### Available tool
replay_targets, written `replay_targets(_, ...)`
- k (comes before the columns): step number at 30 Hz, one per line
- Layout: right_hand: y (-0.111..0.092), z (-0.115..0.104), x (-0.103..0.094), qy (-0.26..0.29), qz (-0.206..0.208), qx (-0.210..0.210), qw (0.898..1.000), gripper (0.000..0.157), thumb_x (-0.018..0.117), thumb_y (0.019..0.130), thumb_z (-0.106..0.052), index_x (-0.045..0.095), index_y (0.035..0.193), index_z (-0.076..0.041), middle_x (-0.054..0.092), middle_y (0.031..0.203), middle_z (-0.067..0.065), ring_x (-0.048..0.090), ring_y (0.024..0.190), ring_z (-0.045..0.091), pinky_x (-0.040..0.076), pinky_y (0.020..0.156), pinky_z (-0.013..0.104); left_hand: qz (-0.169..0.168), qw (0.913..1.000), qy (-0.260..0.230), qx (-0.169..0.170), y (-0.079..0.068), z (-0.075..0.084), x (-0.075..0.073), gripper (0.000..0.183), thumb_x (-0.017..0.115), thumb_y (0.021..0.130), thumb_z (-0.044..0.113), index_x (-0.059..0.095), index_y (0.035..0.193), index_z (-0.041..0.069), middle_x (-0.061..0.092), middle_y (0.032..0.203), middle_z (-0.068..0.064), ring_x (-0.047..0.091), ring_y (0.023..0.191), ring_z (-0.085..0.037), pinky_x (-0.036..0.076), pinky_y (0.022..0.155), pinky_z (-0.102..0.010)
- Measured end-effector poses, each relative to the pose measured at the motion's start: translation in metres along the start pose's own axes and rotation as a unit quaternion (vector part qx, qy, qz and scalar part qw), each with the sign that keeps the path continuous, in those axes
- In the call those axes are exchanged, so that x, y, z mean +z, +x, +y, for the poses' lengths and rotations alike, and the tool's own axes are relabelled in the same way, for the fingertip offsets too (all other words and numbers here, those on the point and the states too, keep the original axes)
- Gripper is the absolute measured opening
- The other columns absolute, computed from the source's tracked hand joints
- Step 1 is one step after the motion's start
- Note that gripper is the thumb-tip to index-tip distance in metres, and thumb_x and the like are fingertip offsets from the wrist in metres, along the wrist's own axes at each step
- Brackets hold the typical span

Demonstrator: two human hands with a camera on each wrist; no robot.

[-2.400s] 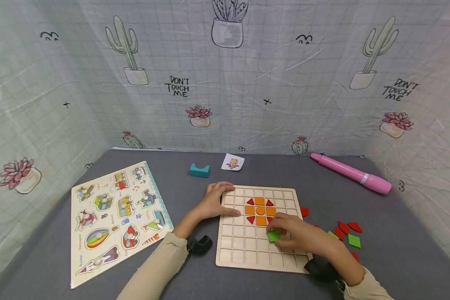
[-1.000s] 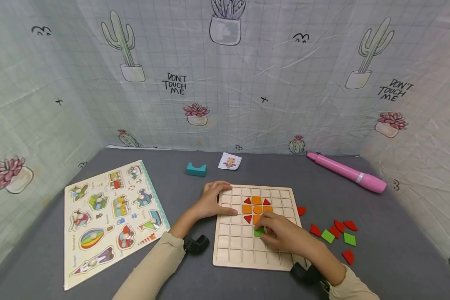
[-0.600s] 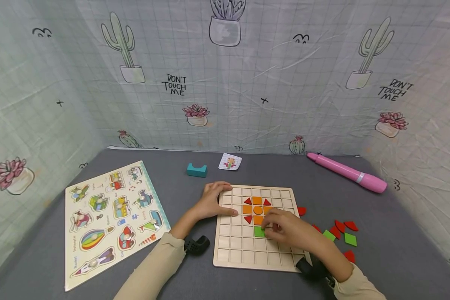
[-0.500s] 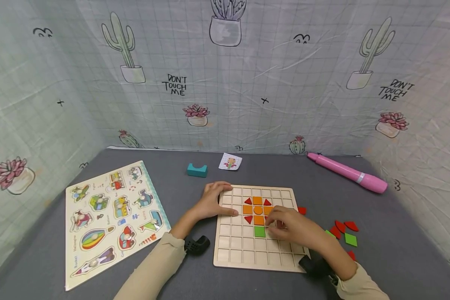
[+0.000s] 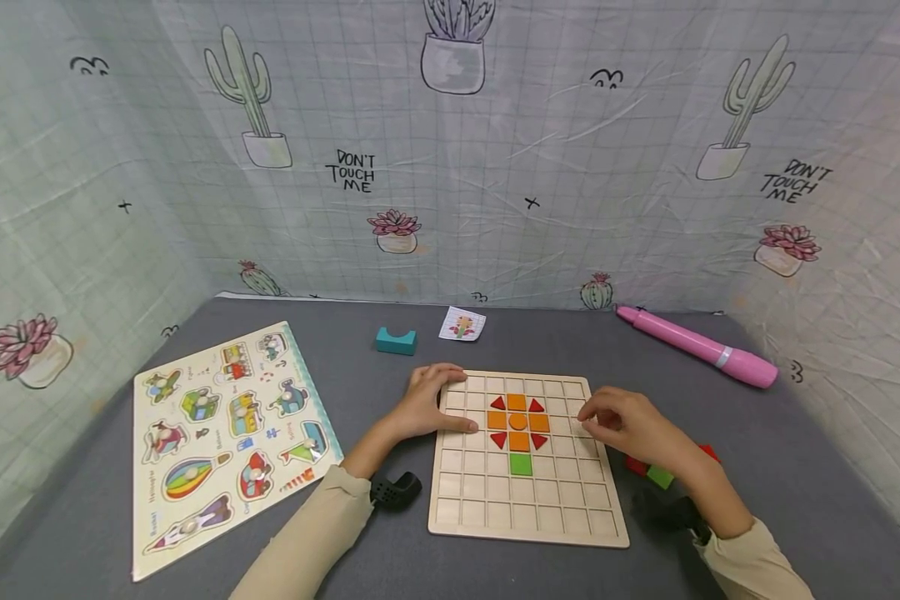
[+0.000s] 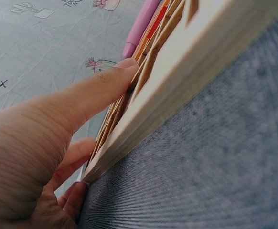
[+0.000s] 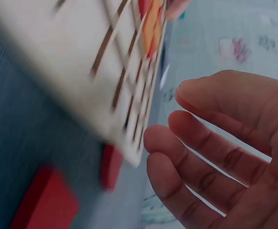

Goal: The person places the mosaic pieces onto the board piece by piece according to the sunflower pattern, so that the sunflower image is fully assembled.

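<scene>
A light wooden grid board lies on the dark table. Orange squares surround an orange circle in its cells, with red triangular pieces at the corners. A green square sits in the cell below. My left hand grips the board's left edge; the left wrist view shows the thumb on top and fingertips at the edge. My right hand hovers by the right edge, fingers loosely bent and holding nothing, above a red piece seen in the right wrist view.
Right of the board, partly hidden by my right arm, lie loose red pieces and a green square piece. A picture puzzle lies left. Behind are a teal block, a small pattern card and a pink pen-shaped object.
My right hand set the green square into the cell below the orange ones, let it go, and moved right and away to the board's right edge. My left hand has stayed on the board.
</scene>
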State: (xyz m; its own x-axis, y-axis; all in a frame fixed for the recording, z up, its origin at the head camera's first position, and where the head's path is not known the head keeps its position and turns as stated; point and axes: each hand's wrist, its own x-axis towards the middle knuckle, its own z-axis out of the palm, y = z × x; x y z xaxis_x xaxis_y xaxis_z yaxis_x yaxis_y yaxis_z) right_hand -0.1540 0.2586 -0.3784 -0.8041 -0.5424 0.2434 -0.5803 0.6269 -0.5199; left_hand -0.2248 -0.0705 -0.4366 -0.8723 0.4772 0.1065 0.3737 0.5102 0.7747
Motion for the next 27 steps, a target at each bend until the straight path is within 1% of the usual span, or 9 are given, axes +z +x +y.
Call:
replay_targets(4, -0.005, 0.015, -0.002, -0.005, 0.003, 0.026, 1.0, 0.009, 0.071, 0.086, 0.001, 0.069, 0.092, -0.005, 0.062, 0.092, 0.002, 0.061, 0.076, 0.006, 0.054, 0.067, 0.028, -0.001, 1.0, -0.002, 0.0, 0.0, 0.0, 0.0, 0.073, 0.089, 0.07, 0.029, 0.057, 0.131, 0.005, 0.044, 0.144, -0.011, 0.025, 0.13, -0.034, 0.028, 0.105, -0.052)
replay_targets(5, -0.007, 0.017, -0.003, -0.004, 0.003, 0.031, 0.999, 0.009, 0.071, 0.086, 0.002, 0.069, 0.092, -0.005, 0.063, 0.093, 0.003, 0.061, 0.076, 0.007, 0.054, 0.067, 0.028, 0.0, 1.0, -0.002, 0.001, 0.0, 0.0, 0.0, 0.073, 0.088, 0.07, 0.029, 0.057, 0.131, 0.005, 0.044, 0.144, -0.011, 0.025, 0.13, -0.034, 0.028, 0.104, -0.052)
replay_targets(7, -0.009, 0.022, -0.003, -0.007, 0.001, 0.043, 0.999, 0.009, 0.07, 0.086, 0.001, 0.069, 0.094, -0.005, 0.062, 0.094, 0.004, 0.06, 0.074, 0.006, 0.053, 0.065, 0.027, -0.001, 1.0, -0.002, 0.001, 0.0, 0.0, 0.0, 0.073, 0.088, 0.07, 0.029, 0.057, 0.131, 0.005, 0.044, 0.144, -0.01, 0.025, 0.129, -0.033, 0.028, 0.104, -0.052)
replay_targets(9, -0.01, 0.025, -0.004, -0.01, -0.004, 0.054, 0.998, 0.01, 0.07, 0.087, 0.0, 0.069, 0.096, -0.004, 0.062, 0.096, 0.006, 0.054, 0.071, 0.004, 0.049, 0.063, 0.026, 0.001, 1.0, -0.002, 0.002, 0.001, 0.0, 0.0, 0.073, 0.088, 0.07, 0.029, 0.058, 0.131, 0.005, 0.044, 0.143, -0.01, 0.026, 0.129, -0.033, 0.029, 0.104, -0.052)
replay_targets(13, -0.011, 0.027, -0.005, -0.008, -0.03, 0.077, 0.997, 0.014, 0.069, 0.088, 0.0, 0.068, 0.102, -0.003, 0.06, 0.099, 0.008, 0.046, 0.069, 0.002, 0.043, 0.059, 0.025, 0.003, 1.0, -0.003, 0.0, 0.0, 0.001, 0.0, 0.073, 0.089, 0.069, 0.028, 0.058, 0.131, 0.004, 0.045, 0.143, -0.01, 0.026, 0.129, -0.033, 0.029, 0.104, -0.051)
replay_targets(17, -0.012, 0.028, -0.004, -0.006, -0.048, 0.089, 0.995, 0.017, 0.071, 0.087, -0.003, 0.067, 0.103, -0.002, 0.059, 0.099, 0.008, 0.045, 0.068, 0.003, 0.042, 0.059, 0.025, 0.003, 1.0, -0.005, -0.005, -0.001, 0.003, -0.001, 0.073, 0.089, 0.069, 0.028, 0.058, 0.131, 0.004, 0.045, 0.143, -0.01, 0.026, 0.13, -0.032, 0.028, 0.104, -0.052)
replay_targets(24, -0.013, 0.03, -0.004, -0.003, -0.049, 0.099, 0.994, 0.018, 0.072, 0.087, -0.004, 0.066, 0.103, -0.003, 0.06, 0.098, 0.006, 0.046, 0.068, 0.003, 0.042, 0.059, 0.025, 0.0, 1.0, -0.004, -0.008, -0.002, 0.004, -0.001, 0.074, 0.089, 0.069, 0.028, 0.057, 0.132, 0.005, 0.044, 0.144, -0.01, 0.026, 0.129, -0.032, 0.029, 0.104, -0.053)
replay_targets(27, -0.014, 0.029, -0.006, -0.008, -0.052, 0.107, 0.993, 0.017, 0.071, 0.087, -0.006, 0.066, 0.103, -0.002, 0.059, 0.093, 0.004, 0.046, 0.068, 0.004, 0.042, 0.059, 0.026, -0.001, 1.0, -0.005, -0.008, -0.002, 0.004, -0.001, 0.074, 0.089, 0.069, 0.028, 0.057, 0.132, 0.004, 0.044, 0.144, -0.01, 0.026, 0.129, -0.032, 0.028, 0.104, -0.052)
